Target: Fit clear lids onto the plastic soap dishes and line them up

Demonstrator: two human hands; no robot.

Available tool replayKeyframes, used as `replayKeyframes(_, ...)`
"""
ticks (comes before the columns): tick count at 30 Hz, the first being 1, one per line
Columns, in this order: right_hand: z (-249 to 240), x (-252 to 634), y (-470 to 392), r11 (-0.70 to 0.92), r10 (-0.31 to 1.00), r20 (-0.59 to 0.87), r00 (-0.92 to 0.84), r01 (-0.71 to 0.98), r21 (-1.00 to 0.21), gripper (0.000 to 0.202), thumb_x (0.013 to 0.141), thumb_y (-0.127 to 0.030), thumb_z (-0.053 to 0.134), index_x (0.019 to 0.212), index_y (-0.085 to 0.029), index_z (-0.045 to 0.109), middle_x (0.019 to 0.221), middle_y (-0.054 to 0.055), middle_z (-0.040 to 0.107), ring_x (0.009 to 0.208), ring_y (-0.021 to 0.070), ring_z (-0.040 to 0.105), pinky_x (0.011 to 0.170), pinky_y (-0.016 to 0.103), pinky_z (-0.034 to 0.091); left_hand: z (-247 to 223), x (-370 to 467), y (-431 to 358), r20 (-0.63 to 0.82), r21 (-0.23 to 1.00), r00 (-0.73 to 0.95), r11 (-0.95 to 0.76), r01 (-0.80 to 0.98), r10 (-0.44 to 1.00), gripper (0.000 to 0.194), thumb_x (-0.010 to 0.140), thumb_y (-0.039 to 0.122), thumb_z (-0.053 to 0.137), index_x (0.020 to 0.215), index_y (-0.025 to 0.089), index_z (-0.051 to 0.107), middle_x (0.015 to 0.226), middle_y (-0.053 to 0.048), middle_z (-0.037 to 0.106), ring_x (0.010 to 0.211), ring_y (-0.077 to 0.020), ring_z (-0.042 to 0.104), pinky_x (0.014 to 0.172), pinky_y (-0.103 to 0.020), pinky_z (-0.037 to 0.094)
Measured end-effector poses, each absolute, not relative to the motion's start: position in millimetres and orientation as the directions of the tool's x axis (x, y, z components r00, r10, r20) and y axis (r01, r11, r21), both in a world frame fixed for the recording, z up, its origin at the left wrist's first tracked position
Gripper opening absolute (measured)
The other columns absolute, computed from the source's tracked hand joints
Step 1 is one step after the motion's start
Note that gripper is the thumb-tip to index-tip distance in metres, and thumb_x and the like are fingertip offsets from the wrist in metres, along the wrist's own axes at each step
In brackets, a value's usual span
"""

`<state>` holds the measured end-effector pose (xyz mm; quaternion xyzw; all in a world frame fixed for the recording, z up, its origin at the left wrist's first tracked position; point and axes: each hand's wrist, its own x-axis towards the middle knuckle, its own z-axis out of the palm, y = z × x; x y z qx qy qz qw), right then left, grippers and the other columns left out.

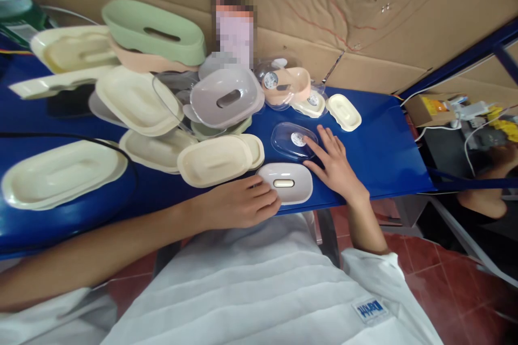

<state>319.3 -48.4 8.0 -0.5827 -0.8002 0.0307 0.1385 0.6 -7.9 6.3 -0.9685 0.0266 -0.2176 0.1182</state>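
My left hand (243, 202) rests at the front edge of the blue table, its fingertips at the left end of a light grey oval dish (301, 183) with a cream piece in its central slot. The fingers are slightly bent, and nothing shows in them. Just behind that dish lies a clear oval lid (283, 137) with a round white label (298, 139). My right hand (334, 164) has its fingers spread, the index fingertip on the label's edge and the thumb near the grey dish. A small cream dish (344, 112) lies behind my right hand.
Cream, green (154, 32), peach and grey (226, 97) trays are heaped on the blue table (388, 145) at the left and centre. A phone (235, 32) leans on the cardboard wall. A dark cable crosses the left side. Another person's arm (485, 197) shows at far right.
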Motion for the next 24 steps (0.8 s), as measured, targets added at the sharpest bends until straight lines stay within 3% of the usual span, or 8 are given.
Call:
replayKeyframes(2, 7, 324, -37, 0.319, 0.948, 0.096, -0.304, 0.918, -0.237, 0.063, 0.11, -0.047, 0.057, 0.17, -0.032, 0.04, 0.181, 0.01, 0.027, 0.166, 0.0367, 0.029, 0.131, 0.063, 0.035, 8, 1, -7, 0.432, -0.214, 0.896, -0.977, -0.01, -0.104, 0.015, 0.104, 0.014, 0.062, 0.115, 0.017, 0.071, 0.104, -0.007, 0.077, 0.091, -0.0208, 0.072, 0.085, -0.036, 0.057)
replayKeyframes(5, 6, 329, -37, 0.293, 0.956, 0.103, -0.274, 0.898, -0.329, 0.062, 0.112, -0.047, 0.053, 0.17, -0.033, 0.039, 0.178, 0.009, 0.036, 0.162, 0.0313, 0.039, 0.131, 0.054, 0.04, 13, 1, -7, 0.525, -0.12, 0.846, -0.992, -0.028, -0.087, 0.019, 0.101, 0.015, 0.068, 0.119, 0.014, 0.071, 0.111, -0.009, 0.078, 0.097, -0.023, 0.074, 0.087, -0.037, 0.06)
replayKeyframes(9, 11, 330, -65, 0.298, 0.951, 0.212, -0.226, 0.856, -0.423, 0.061, 0.114, -0.043, 0.049, 0.173, -0.034, 0.032, 0.178, 0.005, 0.036, 0.164, 0.028, 0.037, 0.135, 0.049, 0.035, 24, -3, -3, 0.699, 0.159, 0.699, -0.986, 0.051, 0.149, 0.031, 0.1, 0.017, 0.073, 0.13, 0.017, 0.068, 0.127, -0.011, 0.075, 0.116, -0.0214, 0.074, 0.106, -0.035, 0.06)
replayKeyframes(11, 11, 325, -82, 0.363, 0.928, 0.248, -0.277, 0.818, -0.446, 0.064, 0.114, -0.039, 0.051, 0.174, -0.036, 0.028, 0.18, 0.003, 0.031, 0.165, 0.0286, 0.034, 0.136, 0.051, 0.034, 27, -7, 0, 0.725, 0.215, 0.654, -0.973, 0.083, 0.217, 0.036, 0.1, 0.022, 0.075, 0.134, 0.018, 0.066, 0.136, -0.013, 0.071, 0.129, -0.023, 0.07, 0.112, -0.036, 0.058)
replayKeyframes(14, 7, 314, -101, 0.488, 0.873, 0.268, -0.408, 0.738, -0.465, 0.07, 0.112, -0.033, 0.055, 0.174, -0.038, 0.024, 0.181, 0.002, 0.026, 0.165, 0.0305, 0.034, 0.134, 0.054, 0.037, 24, -11, 5, 0.686, 0.153, 0.711, -0.986, 0.07, 0.157, 0.041, 0.099, 0.031, 0.078, 0.137, 0.022, 0.066, 0.146, -0.015, 0.065, 0.144, -0.0301, 0.061, 0.118, -0.045, 0.057)
replayKeyframes(18, 2, 303, -108, 0.553, 0.833, 0.282, -0.476, 0.686, -0.474, 0.07, 0.11, -0.027, 0.057, 0.173, -0.036, 0.029, 0.181, 0.005, 0.028, 0.164, 0.0316, 0.036, 0.132, 0.055, 0.04, 11, -8, 5, 0.573, 0.121, 0.815, -0.992, 0.016, 0.084, 0.037, 0.099, 0.036, 0.078, 0.131, 0.021, 0.069, 0.14, -0.014, 0.07, 0.137, -0.0301, 0.066, 0.122, -0.051, 0.053)
replayKeyframes(24, -4, 301, -108, 0.571, 0.82, 0.354, -0.45, 0.689, -0.447, 0.072, 0.104, -0.034, 0.071, 0.169, -0.031, 0.041, 0.175, 0.012, 0.041, 0.158, 0.0339, 0.047, 0.127, 0.056, 0.048, 5, -5, 2, 0.585, -0.014, 0.811, -1.0, 0.0, -0.008, 0.023, 0.101, 0.02, 0.072, 0.123, 0.023, 0.071, 0.129, -0.009, 0.075, 0.121, -0.0227, 0.073, 0.119, -0.048, 0.055)
